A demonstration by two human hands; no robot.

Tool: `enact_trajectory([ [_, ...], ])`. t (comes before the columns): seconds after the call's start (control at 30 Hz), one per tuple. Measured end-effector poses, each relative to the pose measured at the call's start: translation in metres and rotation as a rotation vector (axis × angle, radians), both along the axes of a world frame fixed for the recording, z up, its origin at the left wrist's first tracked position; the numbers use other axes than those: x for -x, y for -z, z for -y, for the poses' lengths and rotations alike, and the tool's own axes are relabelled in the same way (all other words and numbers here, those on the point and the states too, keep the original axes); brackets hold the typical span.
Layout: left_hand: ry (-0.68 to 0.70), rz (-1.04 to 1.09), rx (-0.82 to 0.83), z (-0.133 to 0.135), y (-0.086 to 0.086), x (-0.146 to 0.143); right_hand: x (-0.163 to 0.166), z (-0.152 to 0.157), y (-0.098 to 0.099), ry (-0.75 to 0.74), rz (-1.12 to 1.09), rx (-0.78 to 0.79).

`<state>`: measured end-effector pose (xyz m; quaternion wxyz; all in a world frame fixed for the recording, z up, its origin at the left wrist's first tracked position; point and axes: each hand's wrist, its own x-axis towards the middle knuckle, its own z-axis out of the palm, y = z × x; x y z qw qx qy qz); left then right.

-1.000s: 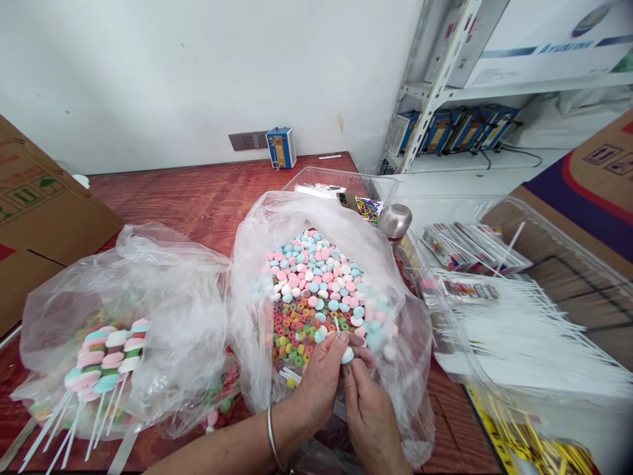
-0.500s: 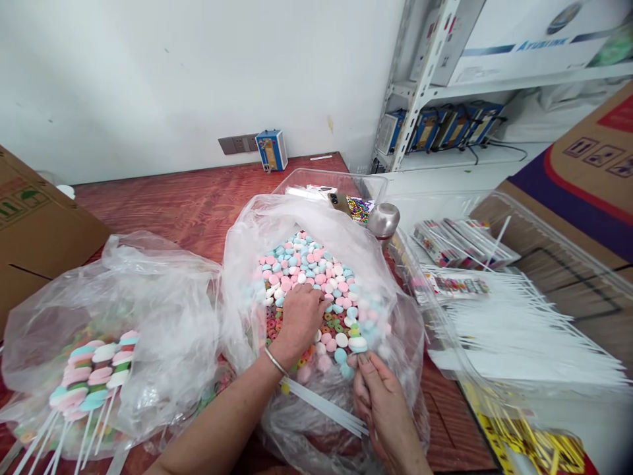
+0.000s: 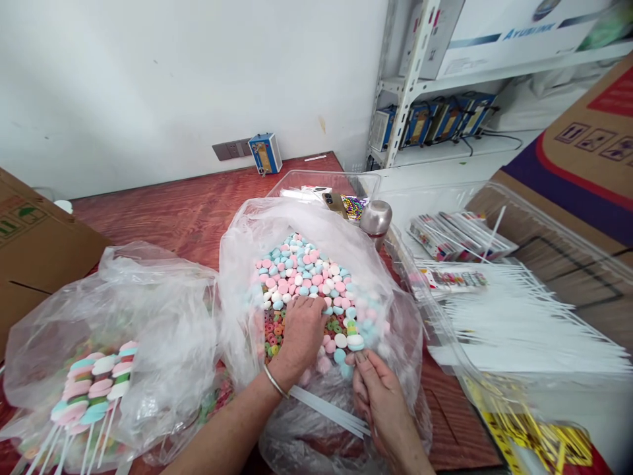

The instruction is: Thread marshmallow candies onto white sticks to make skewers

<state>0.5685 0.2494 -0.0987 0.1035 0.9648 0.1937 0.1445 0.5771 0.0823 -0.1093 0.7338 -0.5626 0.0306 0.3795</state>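
My right hand (image 3: 383,396) pinches the lower end of a candy skewer, whose white-and-blue marshmallow (image 3: 355,342) and green gummy ring (image 3: 351,328) show above the fingertips. Several spare white sticks (image 3: 329,412) are tucked in the same hand and point left. My left hand (image 3: 306,330) reaches into an open clear plastic bag (image 3: 341,227), its fingers curled down among the candies and the tips hidden. Round it lie pink, white and blue marshmallows (image 3: 311,270) and coloured gummy rings (image 3: 273,330).
Filled candy skewers (image 3: 93,389) rest on another plastic bag (image 3: 163,343) at left. Cardboard boxes (image 3: 39,244) flank the table. A clear bin at right holds many white sticks (image 3: 524,323). Behind the bag stand a metal flask (image 3: 376,218) and a phone (image 3: 335,203).
The view has shifted slightly. My left hand stays among the candies with its fingers curled, a little lower on the pile. My right hand keeps its hold on the skewer and sticks.
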Motion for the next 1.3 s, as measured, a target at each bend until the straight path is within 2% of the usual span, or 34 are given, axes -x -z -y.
enact_trajectory([
  [0.2, -0.089, -0.042, 0.097, -0.011, -0.007, -0.007, -0.001, 0.001, -0.002, 0.011, 0.001, 0.015],
  [0.47, -0.015, -0.049, 0.104, -0.019, -0.003, -0.019, -0.002, 0.001, -0.003, -0.002, 0.004, 0.026],
  [0.63, -0.042, -0.08, 0.086, -0.021, -0.005, -0.028, -0.001, 0.0, 0.001, -0.027, 0.016, 0.042],
  [0.83, 0.012, 0.091, 0.129, -0.017, -0.008, -0.03, 0.0, -0.001, 0.002, -0.077, 0.07, 0.103],
  [0.93, 0.017, 0.159, 0.347, -0.014, -0.013, -0.024, -0.003, 0.004, -0.002, -0.153, 0.15, 0.143],
  [1.07, 0.006, 0.217, 0.92, -0.01, -0.019, -0.012, -0.007, 0.01, -0.013, -0.257, 0.332, 0.179],
  [1.13, 0.007, 0.243, 1.153, -0.01, -0.019, -0.007, -0.008, 0.011, -0.02, -0.295, 0.359, 0.183],
  [1.2, 0.01, 0.249, 1.295, -0.01, -0.018, -0.003, -0.009, 0.01, -0.025, -0.314, 0.338, 0.181],
  [1.3, 0.022, 0.229, 1.365, -0.01, -0.018, 0.001, -0.01, 0.009, -0.029, -0.309, 0.272, 0.161],
])
